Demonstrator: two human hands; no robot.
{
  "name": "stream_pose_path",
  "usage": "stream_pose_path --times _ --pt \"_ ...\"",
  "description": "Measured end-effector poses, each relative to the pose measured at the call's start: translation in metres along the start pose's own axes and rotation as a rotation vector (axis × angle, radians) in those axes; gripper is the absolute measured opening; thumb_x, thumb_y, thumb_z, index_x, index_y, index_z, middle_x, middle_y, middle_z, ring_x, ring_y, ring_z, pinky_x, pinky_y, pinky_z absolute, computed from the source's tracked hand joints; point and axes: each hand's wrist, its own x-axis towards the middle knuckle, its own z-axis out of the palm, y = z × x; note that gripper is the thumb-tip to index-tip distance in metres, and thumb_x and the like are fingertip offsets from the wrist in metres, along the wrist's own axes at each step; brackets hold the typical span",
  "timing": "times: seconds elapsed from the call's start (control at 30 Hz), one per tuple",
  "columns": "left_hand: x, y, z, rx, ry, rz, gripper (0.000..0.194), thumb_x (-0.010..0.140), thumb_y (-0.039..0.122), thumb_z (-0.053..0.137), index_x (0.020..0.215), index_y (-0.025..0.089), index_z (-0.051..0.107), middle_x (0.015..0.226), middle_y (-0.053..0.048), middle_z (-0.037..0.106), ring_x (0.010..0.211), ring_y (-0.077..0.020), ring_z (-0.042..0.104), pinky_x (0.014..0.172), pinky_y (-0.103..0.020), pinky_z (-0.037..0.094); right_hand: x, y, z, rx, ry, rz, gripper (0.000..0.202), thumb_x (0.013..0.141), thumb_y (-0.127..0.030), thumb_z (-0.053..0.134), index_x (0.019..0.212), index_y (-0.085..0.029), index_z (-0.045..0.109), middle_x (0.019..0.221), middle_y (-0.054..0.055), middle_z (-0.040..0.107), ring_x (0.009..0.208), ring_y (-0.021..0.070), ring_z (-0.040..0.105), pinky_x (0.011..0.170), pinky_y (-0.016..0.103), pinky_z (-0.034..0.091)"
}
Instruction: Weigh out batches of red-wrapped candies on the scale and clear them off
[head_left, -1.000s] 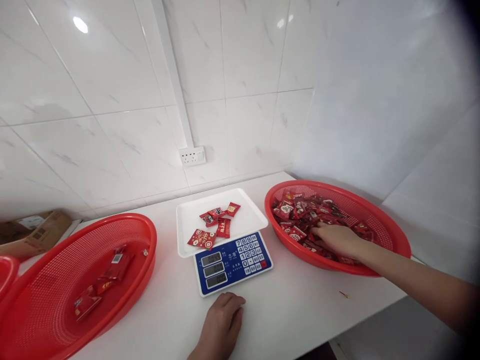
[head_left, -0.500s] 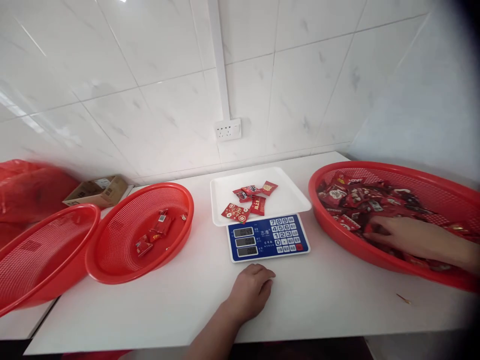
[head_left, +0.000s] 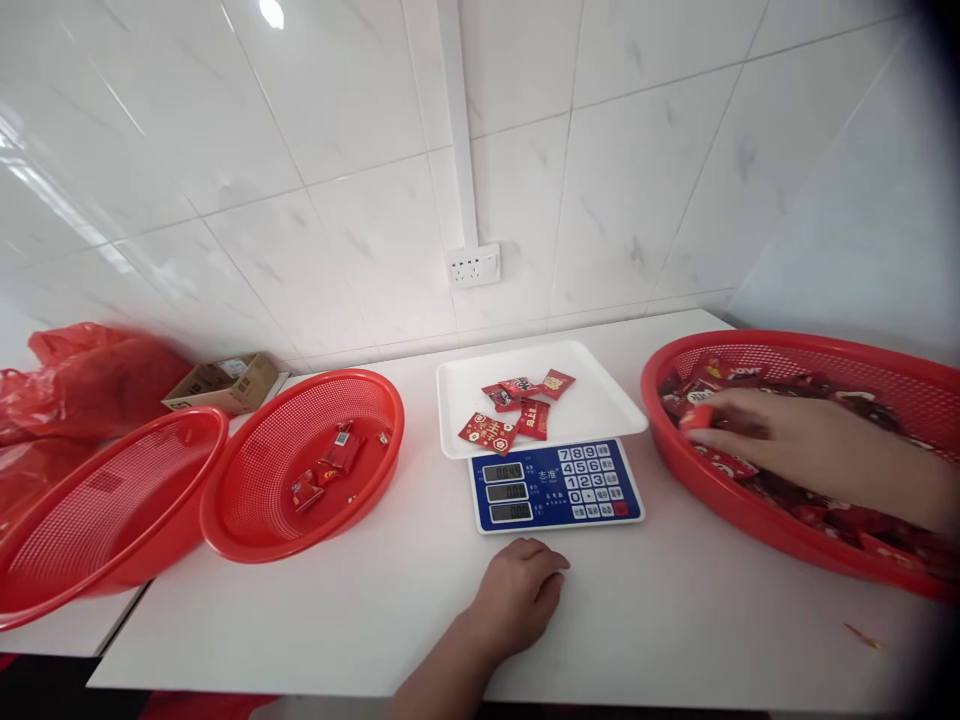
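Note:
My right hand (head_left: 780,440), a little blurred, is over the large red basket (head_left: 757,525) of wrapped sweets. Its thumb and fingers pinch a small red candy packet (head_left: 697,418) near the basket's left rim. My left hand (head_left: 521,592) lies loosely closed on the table, just in front of the scale (head_left: 559,485), with nothing visible in it. On the scale's white tray (head_left: 600,405) are several red packets (head_left: 489,432), grouped around the middle and left. The scale has a blue panel with number keys and three small displays.
A red basket (head_left: 300,545) with several packets stands left of the scale. Beside it, farther left, another red basket (head_left: 112,580) overlaps its edge. A cardboard box (head_left: 232,385) and red plastic bags (head_left: 105,385) sit behind. An orange scrap (head_left: 862,636) lies on the table (head_left: 337,620) at right.
My right hand has risen from among the sweets toward the basket's left rim, now with a red packet in its fingers. My left hand stays by the scale. The view has shifted slightly.

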Motion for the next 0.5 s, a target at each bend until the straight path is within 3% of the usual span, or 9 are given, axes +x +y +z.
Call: stream_pose_path --times 0.13,0.23,0.37,0.5 --pt "0.001 0.001 0.0 0.003 0.007 -0.014 0.027 0.082 0.011 0.048 0.101 0.02 0.064 0.095 -0.006 0.066 0.087 -0.0189 0.06 0.078 -0.03 0.051 0.011 -0.08 0.002 0.188 -0.08 -0.058 0.028 0.079 -0.048 0.048 0.093 -0.025 0.058 0.095 0.003 0.069 0.088 0.0226 0.063 0.074 0.032 0.045" --pt "0.001 0.003 -0.001 0.003 0.009 -0.029 0.027 0.082 0.01 0.047 0.101 0.02 0.064 0.095 -0.006 0.066 0.087 -0.0186 0.06 0.078 -0.03 0.051 0.02 -0.105 0.007 0.225 -0.04 -0.08 0.03 0.078 -0.049 0.049 0.093 -0.025 0.056 0.09 0.002 0.069 0.087 0.0222 0.062 0.071 0.031 0.044" --pt "0.001 0.002 -0.001 -0.016 0.008 -0.031 0.026 0.083 0.011 0.047 0.1 0.02 0.064 0.095 -0.006 0.066 0.087 -0.0188 0.06 0.078 -0.03 0.05 0.022 -0.095 0.004 0.238 0.021 -0.057 0.028 0.076 -0.048 0.051 0.092 -0.025 0.056 0.088 0.001 0.07 0.083 0.0216 0.063 0.068 0.03 0.044" --pt "0.002 0.0 -0.001 -0.041 0.014 -0.016 0.026 0.084 0.011 0.045 0.1 0.02 0.063 0.095 -0.006 0.065 0.088 -0.0193 0.06 0.079 -0.032 0.05 0.017 -0.05 -0.015 0.168 0.156 0.044 0.021 0.075 -0.043 0.054 0.078 -0.023 0.053 0.086 0.002 0.068 0.081 0.0208 0.061 0.066 0.028 0.042"
